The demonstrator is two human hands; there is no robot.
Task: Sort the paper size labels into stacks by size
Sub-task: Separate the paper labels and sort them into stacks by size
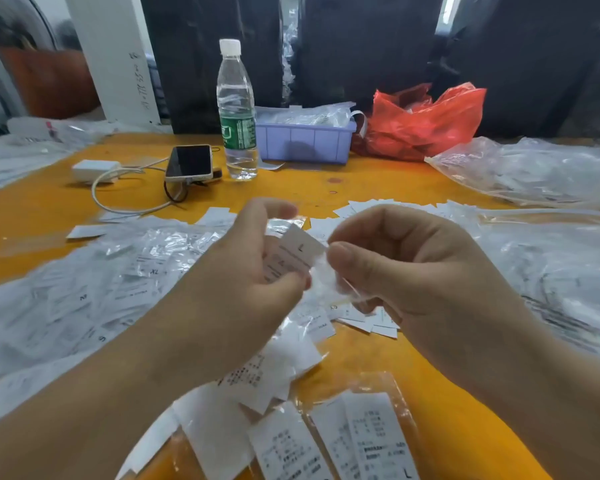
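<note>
Far left, loose labels and clear sleeves cover the yellow table right out to its left edge, w/ a bare strip of table behind them. Back there sit a white charger w/ its looped cable, a phone lying flat and a water bottle standing upright, just beside a purple bin — all well apart from the hands. Centre: left hand grips a small bunch of labels, top one marked L, thumb curled over the lower edge. Right hand pinches a crumpled clear sleeve between thumb and forefinger, touching the L label's right edge. Below the hands more labels lie fanned toward the near edge, one marked L; bare table shows between them and the right forearm. Right side: red bag at the back, clear plastic bags piled to the right edge.
</note>
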